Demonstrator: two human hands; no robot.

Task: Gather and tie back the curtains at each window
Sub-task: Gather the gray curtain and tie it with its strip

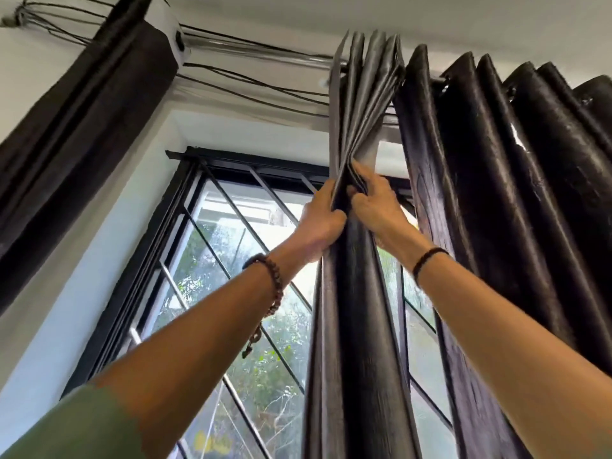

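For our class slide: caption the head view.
The left hand and right hand grip the gathered dark curtain before a barred window.

Dark glossy pleated curtain (pixel 357 309): lower end cut off at bottom edge. Silver curtain rod (pixel 265 49): right stretch hidden behind pleats.
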